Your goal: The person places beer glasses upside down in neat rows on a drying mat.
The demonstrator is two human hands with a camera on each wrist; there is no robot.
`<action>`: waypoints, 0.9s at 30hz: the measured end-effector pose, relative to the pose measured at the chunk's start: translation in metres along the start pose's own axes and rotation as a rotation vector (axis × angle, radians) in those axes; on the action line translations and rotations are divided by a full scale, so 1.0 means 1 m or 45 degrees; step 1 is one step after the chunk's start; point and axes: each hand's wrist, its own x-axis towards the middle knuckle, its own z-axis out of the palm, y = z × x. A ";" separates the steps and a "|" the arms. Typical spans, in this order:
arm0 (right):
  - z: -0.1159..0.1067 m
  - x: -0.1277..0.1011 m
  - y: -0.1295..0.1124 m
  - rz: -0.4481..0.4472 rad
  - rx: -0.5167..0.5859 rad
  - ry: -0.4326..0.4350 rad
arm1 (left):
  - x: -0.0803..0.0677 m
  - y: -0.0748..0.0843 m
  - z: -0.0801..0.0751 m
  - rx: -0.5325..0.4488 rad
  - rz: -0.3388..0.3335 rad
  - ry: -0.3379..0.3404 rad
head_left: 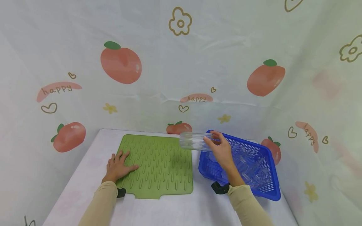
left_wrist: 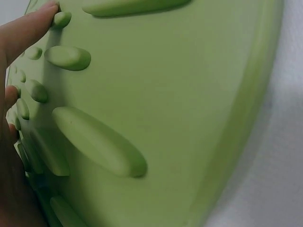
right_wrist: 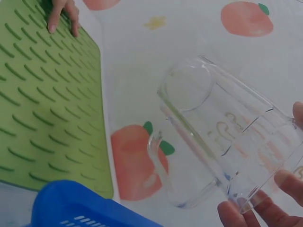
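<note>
My right hand grips a clear mug at one end, above the left back corner of the blue basket. The mug lies nearly on its side in the air, and its see-through handle shows in the right wrist view. Flat on the left part of a green ridged drying mat, my left hand rests with its fingers spread. The left wrist view catches a fingertip on one of the mat's raised ridges.
To the right of the mat stands the blue basket, with several clear glass or plastic pieces heaped inside. A white cloth with printed fruit hangs behind the white table.
</note>
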 end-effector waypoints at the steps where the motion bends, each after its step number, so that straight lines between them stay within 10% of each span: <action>1: 0.002 0.000 0.001 0.000 0.013 -0.004 | 0.000 0.000 0.000 0.001 -0.001 -0.001; 27: 0.055 0.005 0.011 0.007 0.218 -0.049 | 0.001 -0.002 0.001 -0.006 0.004 -0.002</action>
